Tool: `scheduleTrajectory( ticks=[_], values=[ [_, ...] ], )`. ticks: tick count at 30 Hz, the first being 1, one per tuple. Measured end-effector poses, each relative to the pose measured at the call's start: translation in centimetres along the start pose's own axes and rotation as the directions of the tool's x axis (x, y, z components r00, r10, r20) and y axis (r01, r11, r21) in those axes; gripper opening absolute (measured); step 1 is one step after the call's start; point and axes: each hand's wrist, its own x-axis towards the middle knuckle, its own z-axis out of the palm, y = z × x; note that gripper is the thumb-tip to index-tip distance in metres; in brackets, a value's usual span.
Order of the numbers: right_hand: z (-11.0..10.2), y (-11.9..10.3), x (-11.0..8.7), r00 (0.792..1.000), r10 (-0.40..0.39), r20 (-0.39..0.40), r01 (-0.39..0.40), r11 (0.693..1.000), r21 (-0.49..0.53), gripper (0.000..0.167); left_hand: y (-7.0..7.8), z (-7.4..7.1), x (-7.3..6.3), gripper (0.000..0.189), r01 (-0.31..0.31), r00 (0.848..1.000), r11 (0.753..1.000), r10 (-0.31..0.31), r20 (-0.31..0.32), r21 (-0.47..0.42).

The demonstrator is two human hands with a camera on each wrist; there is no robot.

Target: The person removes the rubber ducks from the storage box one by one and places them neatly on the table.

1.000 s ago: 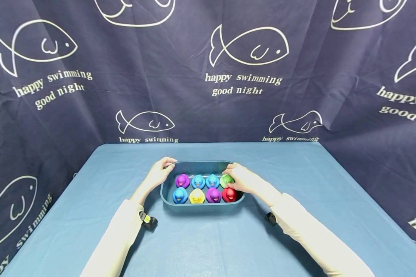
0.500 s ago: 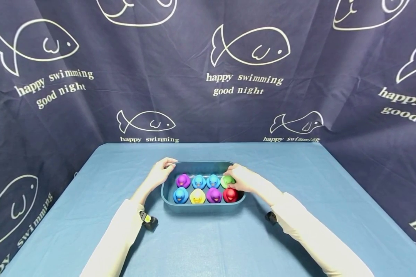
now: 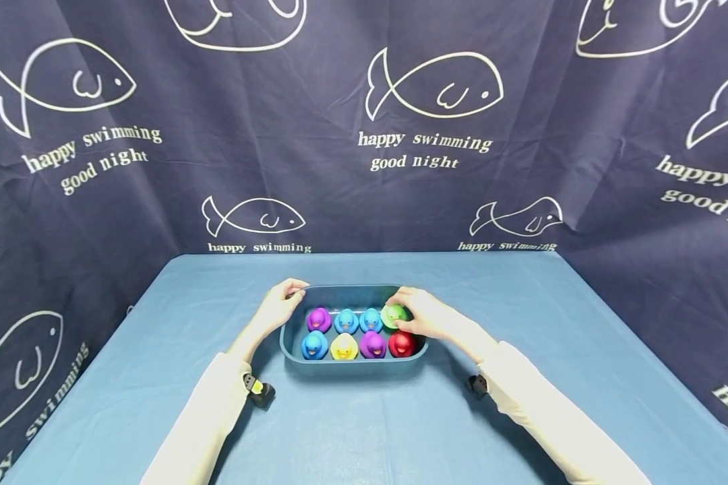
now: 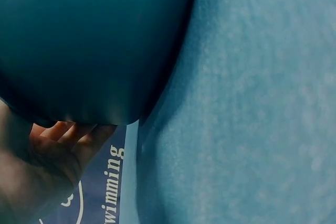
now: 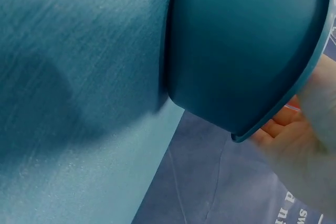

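A dark teal oblong tub (image 3: 354, 369) holds several rubber ducks in two rows. My left hand (image 3: 275, 308) grips the tub's far left corner, thumb by the rim; in the left wrist view its fingers (image 4: 79, 139) curl behind the wall. Over the tub's right end, my right hand (image 3: 427, 314) pinches a green duck (image 3: 393, 315) in the back row between thumb and fingers. Just in front of that hand sits a red duck (image 3: 402, 345). The right wrist view shows the tub's outer wall (image 5: 241, 45), which hides most of what the right fingers hold.
Also in the tub are a yellow duck (image 3: 344, 347), purple ducks (image 3: 373, 345) and blue ducks (image 3: 314, 345). A blue cloth (image 3: 352, 431) covers the table. Behind it hangs a dark curtain (image 3: 315, 155) with fish drawings, and more curtain flanks both sides.
My right hand has shifted the green duck slightly up and left relative to the other ducks. My left hand keeps its place on the tub. The head view has tilted a little.
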Motion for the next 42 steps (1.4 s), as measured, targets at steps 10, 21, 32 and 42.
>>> scheduleTrajectory(
  ticks=[10,21,32,42],
  values=[
    [-0.3,0.1,-0.3,0.978,-0.127,-0.168,0.138,0.989,0.051,0.032,0.6,-0.2,-0.4,0.023,0.014,1.0,1.0,-0.013,-0.027,0.026],
    [-2.4,0.3,-1.0,0.983,-0.046,-0.179,0.066,0.992,0.109,0.031,0.7,-0.1,-0.2,0.025,0.022,1.0,1.0,-0.022,-0.017,-0.001],
    [-3.6,0.9,-1.9,0.971,-0.072,-0.228,0.094,0.992,0.089,0.031,0.4,-0.1,-0.2,0.024,0.019,1.0,1.0,-0.019,-0.023,0.011],
    [-4.3,1.4,-2.9,0.974,-0.047,-0.221,0.068,0.994,0.087,0.032,0.2,0.0,0.0,0.025,0.028,1.0,1.0,-0.028,-0.014,0.003]
  ],
)
